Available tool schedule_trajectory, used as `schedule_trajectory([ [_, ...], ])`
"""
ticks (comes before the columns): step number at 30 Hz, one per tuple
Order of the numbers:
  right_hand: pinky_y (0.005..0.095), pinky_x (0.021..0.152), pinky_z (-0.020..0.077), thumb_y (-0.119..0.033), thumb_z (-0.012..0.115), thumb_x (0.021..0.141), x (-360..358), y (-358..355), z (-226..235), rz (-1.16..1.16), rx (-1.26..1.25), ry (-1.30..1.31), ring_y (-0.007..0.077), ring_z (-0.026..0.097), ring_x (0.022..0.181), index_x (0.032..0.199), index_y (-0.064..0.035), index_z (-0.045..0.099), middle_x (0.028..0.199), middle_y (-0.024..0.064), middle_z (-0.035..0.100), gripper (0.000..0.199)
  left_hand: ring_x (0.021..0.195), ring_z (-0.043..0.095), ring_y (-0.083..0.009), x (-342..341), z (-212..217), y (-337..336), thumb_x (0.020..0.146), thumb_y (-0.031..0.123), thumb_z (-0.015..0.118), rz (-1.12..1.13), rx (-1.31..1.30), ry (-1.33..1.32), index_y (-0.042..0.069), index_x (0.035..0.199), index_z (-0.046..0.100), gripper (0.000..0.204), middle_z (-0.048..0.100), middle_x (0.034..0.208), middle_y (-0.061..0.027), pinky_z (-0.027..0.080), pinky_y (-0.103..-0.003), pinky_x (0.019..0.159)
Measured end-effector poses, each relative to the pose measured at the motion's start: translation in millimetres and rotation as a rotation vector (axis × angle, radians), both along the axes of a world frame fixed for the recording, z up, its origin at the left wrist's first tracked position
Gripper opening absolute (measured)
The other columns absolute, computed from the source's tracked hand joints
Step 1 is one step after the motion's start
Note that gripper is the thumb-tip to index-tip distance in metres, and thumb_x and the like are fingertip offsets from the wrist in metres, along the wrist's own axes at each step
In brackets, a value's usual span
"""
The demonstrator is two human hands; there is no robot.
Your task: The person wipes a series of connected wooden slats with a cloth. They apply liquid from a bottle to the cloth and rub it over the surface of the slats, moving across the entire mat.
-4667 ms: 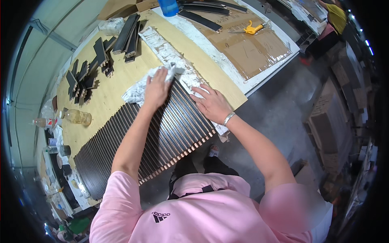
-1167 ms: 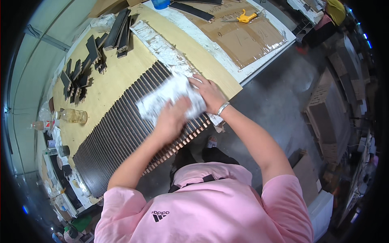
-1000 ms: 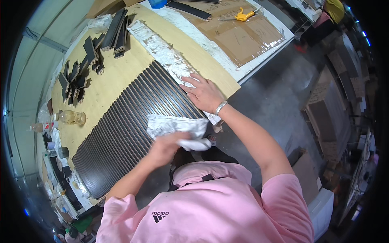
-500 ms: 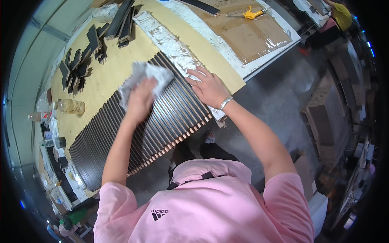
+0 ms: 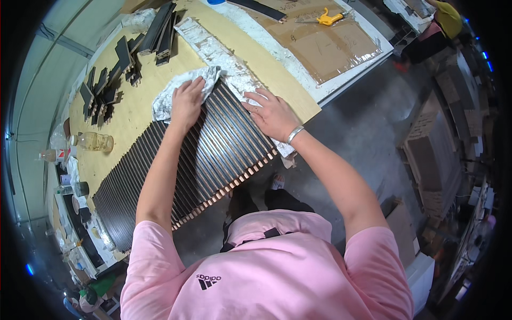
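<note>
A row of dark narrow slats [image 5: 223, 136] lies side by side on the table, pale ends facing me. My left hand [image 5: 186, 104] presses a crumpled white cloth [image 5: 164, 98] at the far edge of the row, fingers bent over the fabric. Part of the cloth spreads past the slats onto the yellowish tabletop. At the row's right end my right hand [image 5: 273, 116] rests with fingers spread, against the last slat and a white-smeared strip [image 5: 208, 45]. It grips nothing. What lies beneath its palm is hidden.
Loose dark pieces [image 5: 106, 88] lie piled at the far left, with longer boards [image 5: 158, 34] beside them. A jar of yellowish liquid [image 5: 93, 142] stands at the left. A yellow-handled air gun [image 5: 329, 18] lies on taped cardboard [image 5: 325, 50]. Another person [image 5: 445, 21] is at the far right.
My left hand has pushed the cloth away from me, off the slats' middle to their far edge, and the cloth has spread out. My right hand stays in place.
</note>
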State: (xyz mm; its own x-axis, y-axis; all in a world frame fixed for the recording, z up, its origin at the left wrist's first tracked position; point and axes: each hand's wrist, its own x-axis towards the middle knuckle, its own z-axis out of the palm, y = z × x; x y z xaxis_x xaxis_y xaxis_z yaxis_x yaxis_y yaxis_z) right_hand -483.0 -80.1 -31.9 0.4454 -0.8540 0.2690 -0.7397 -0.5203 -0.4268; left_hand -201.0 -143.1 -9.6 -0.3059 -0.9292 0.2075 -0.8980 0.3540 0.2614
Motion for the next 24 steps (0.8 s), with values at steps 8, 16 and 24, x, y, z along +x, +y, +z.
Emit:
schedule_trajectory([
  [8,0.0470,0.110,0.0387,-0.027,0.050,0.098,-5,1,-6,0.010,0.064,-0.001,0.0229,0.038,0.141,0.129,-0.0202,0.067,0.148,-0.0022,0.048,0.036,0.115,0.058,-0.0333,-41,29,157,0.075,-0.002,0.068,-0.473,0.072,0.118,0.004,0.118,0.069,0.043,0.065,0.130,-0.0084,0.045,-0.045,0.099],
  [16,0.0486,0.112,0.0359,-0.026,0.051,0.097,-5,-2,-3,0.006,0.090,-0.051,0.0226,0.039,0.141,0.127,-0.0218,0.068,0.147,-0.0022,0.051,0.034,0.093,0.065,-0.0304,96,46,157,0.085,-0.004,0.062,0.566,0.087,0.714,-0.001,0.111,0.070,0.027,0.069,0.102,-0.0148,0.052,-0.038,0.083],
  [24,0.0515,0.114,0.0270,-0.028,0.067,0.087,52,41,6,-0.390,-0.028,-0.056,0.0307,0.045,0.132,0.127,-0.0074,0.065,0.137,0.0124,0.055,0.045,0.098,0.063,-0.0321,36,48,191,0.078,0.005,0.073,-0.407,0.118,0.069,0.010,0.111,0.073,0.033,0.066,0.111,-0.0114,0.051,-0.042,0.082],
])
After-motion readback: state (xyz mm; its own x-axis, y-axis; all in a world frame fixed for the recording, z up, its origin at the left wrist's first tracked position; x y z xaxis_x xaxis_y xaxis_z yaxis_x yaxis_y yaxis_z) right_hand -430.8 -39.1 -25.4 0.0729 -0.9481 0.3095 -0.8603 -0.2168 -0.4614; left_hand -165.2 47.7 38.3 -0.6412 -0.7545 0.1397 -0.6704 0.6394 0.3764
